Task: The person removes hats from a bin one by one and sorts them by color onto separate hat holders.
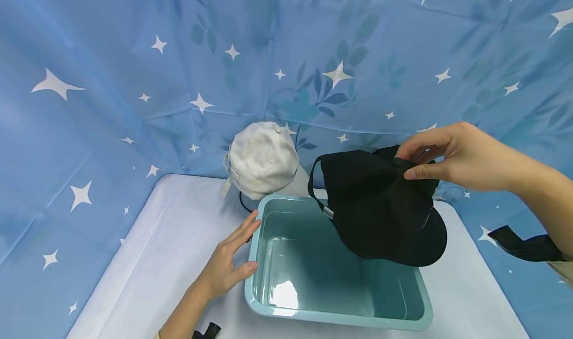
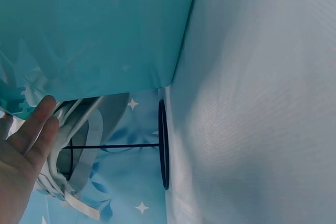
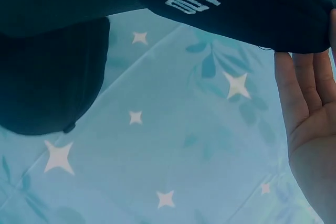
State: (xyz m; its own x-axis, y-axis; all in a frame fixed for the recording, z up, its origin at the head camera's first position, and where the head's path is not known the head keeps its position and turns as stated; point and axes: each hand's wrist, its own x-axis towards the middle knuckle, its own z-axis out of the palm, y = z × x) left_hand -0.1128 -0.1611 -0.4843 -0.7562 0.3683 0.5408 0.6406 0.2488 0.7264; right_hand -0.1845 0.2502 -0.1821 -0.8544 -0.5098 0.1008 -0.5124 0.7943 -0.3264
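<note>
A black baseball cap (image 1: 380, 210) hangs over the right part of a teal plastic tub (image 1: 279, 311), its brim toward the lower right. My right hand (image 1: 452, 155) pinches its crown between thumb and fingers. White lettering shows on the cap (image 3: 299, 19) in the right wrist view. My left hand (image 1: 228, 262) rests against the tub's left rim with fingers extended. Behind the tub, a white cap (image 1: 264, 160) sits on a thin black wire stand (image 2: 164, 145), whose round base appears in the left wrist view.
Another dark, rounded fabric piece (image 3: 58, 77) appears at left in the right wrist view; I cannot tell whether it belongs to the same cap. The tub stands on a white-covered table (image 1: 147, 259). A blue star-patterned cloth (image 1: 134, 70) hangs behind and at the sides.
</note>
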